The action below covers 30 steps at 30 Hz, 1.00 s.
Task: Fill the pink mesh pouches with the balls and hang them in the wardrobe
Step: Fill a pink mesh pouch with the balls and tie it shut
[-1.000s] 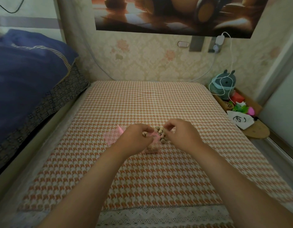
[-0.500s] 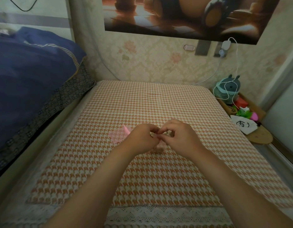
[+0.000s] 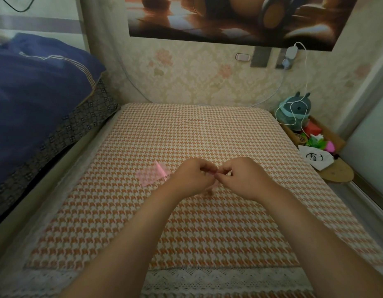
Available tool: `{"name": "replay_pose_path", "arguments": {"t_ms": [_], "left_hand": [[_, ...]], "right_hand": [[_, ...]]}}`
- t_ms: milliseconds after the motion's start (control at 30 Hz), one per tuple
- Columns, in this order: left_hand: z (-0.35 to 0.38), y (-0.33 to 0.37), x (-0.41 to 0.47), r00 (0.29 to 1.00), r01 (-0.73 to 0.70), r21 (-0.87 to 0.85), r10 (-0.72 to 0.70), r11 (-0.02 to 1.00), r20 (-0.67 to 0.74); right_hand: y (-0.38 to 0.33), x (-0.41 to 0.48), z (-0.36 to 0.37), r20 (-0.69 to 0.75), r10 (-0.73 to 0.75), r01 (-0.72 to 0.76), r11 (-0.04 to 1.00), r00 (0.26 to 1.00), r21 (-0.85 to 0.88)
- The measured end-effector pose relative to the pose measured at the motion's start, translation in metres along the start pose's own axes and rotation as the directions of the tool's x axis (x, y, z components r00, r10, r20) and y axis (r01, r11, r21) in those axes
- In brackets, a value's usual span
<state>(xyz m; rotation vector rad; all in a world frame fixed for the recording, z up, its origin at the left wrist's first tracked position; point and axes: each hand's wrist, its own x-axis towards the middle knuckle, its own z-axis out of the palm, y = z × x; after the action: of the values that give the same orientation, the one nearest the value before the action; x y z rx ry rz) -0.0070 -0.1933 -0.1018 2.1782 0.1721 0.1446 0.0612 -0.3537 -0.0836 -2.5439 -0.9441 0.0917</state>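
Seen from the head camera, the left hand [image 3: 189, 179] and right hand [image 3: 245, 179] meet over the middle of the houndstooth cloth [image 3: 186, 130]. Both have their fingers curled, pinching the top of a pink mesh pouch [image 3: 213, 187] that hangs between them. A second pouch [image 3: 152, 175] lies flat just left of the left hand.

An orange-and-white houndstooth cloth [image 3: 197, 130] covered the flat surface, with a white lace hem [image 3: 207, 280] along its near edge. One flat pink mesh pouch [image 3: 150, 176] lay directly on the cloth, just left of the left hand's [image 3: 192, 179] fingers [image 3: 204, 168]. A second pink mesh pouch [image 3: 212, 189], pinched between those fingers and the right hand's [image 3: 244, 179], hung just below them; whether it touched the cloth could not be told.
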Motion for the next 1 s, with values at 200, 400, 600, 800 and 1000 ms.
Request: {"name": "replay_pose_path", "arguments": {"t_ms": [200, 400, 600, 800, 1000], "left_hand": [[0.013, 0.008, 0.008, 0.998, 0.01, -0.124, -0.018, 0.992, -0.064], [0.027, -0.008, 0.01, 0.998, -0.009, 0.255, 0.025, 0.967, -0.061], [0.039, -0.019, 0.017, 0.986, -0.164, 0.516, 0.119, 0.841, 0.118], [0.051, -0.033, 0.027, 0.985, -0.161, 0.509, 0.168, 0.846, 0.033], [0.043, -0.019, 0.027, 0.976, -0.022, 0.254, 0.076, 0.967, -0.203]], "right_hand": [[0.018, -0.005, -0.009, -0.033, 0.018, -0.017, 0.999, 0.999, 0.034], [0.032, -0.009, -0.008, -0.045, 0.051, -0.048, 0.997, 0.998, 0.064], [0.032, -0.008, -0.007, -0.048, 0.044, -0.038, 0.992, 0.998, 0.117], [0.034, -0.009, -0.003, -0.059, 0.029, -0.023, 0.994, 0.998, 0.106], [0.031, -0.011, -0.006, -0.034, 0.037, -0.034, 0.995, 0.999, 0.09]]}}
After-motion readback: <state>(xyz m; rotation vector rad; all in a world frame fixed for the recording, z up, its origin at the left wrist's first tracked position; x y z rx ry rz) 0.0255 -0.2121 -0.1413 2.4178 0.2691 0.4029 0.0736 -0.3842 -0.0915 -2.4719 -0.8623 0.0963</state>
